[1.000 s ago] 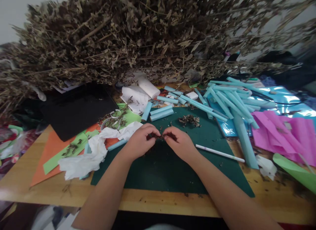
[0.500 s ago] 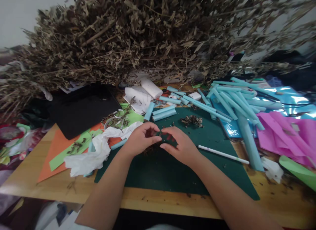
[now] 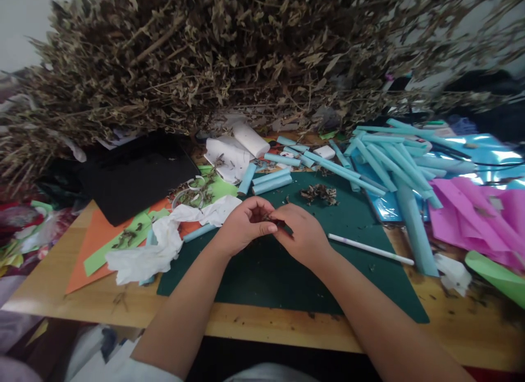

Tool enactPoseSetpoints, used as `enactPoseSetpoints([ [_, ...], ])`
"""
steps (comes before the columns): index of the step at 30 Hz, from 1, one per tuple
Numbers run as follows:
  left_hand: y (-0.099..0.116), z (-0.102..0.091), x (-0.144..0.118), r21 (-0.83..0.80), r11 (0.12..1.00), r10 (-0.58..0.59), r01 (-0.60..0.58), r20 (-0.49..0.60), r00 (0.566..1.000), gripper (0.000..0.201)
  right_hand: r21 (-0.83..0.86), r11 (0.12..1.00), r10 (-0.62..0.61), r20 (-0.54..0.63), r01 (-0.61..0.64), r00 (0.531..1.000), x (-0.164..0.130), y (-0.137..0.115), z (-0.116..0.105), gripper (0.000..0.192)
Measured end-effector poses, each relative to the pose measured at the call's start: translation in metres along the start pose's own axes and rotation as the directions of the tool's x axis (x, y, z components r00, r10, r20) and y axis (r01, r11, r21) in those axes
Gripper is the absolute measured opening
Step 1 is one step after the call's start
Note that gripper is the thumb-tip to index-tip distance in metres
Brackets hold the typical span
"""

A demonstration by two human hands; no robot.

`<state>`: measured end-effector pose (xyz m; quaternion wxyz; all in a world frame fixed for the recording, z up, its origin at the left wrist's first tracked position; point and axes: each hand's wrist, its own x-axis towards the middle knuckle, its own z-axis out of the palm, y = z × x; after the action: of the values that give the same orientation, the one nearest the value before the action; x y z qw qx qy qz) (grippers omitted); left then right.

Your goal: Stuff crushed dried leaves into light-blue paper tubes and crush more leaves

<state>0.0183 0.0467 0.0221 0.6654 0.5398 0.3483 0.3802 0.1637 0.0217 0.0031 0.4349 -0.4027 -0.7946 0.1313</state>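
Over the dark green mat (image 3: pixel 262 283), my left hand (image 3: pixel 245 227) and my right hand (image 3: pixel 302 235) meet at the fingertips. Both are closed in a pinch on a small bit of dried leaf (image 3: pixel 268 218), mostly hidden by the fingers. Just behind them lies a clump of crumpled dried leaves (image 3: pixel 319 194) on the mat. Two short blue paper rolls (image 3: pixel 271 182) rest at the mat's back edge. To the right of my right hand is a thin white stick (image 3: pixel 369 248).
Dried leafy branches (image 3: pixel 229 59) are heaped across the back. Many blue paper tubes (image 3: pixel 394 163) pile up at the right, near pink paper (image 3: pixel 471 218). At the left are crumpled white tissue (image 3: pixel 151 253), orange paper (image 3: pixel 88 256) and a black flat panel (image 3: pixel 135 174).
My right hand has moved left and its fingertips now meet those of my left hand at the dried leaf. The gap between the two hands has closed.
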Motion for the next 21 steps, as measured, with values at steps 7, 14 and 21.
enactPoseSetpoints([
  [7,0.000,-0.007,-0.001,0.097,0.995,-0.029,0.034,-0.055,0.998,0.016,-0.021,0.999,0.044,-0.012,-0.044,0.999,0.001,-0.001,-0.002,0.014],
  [14,0.005,-0.009,-0.002,0.326,0.945,0.015,0.024,-0.118,0.993,0.011,-0.053,0.990,0.132,0.019,-0.131,0.991,0.002,0.000,0.002,0.006],
  [21,0.007,-0.018,-0.004,0.519,0.855,0.087,-0.002,-0.139,0.986,0.005,-0.081,0.980,0.185,0.066,-0.179,0.981,0.001,0.001,0.002,0.007],
])
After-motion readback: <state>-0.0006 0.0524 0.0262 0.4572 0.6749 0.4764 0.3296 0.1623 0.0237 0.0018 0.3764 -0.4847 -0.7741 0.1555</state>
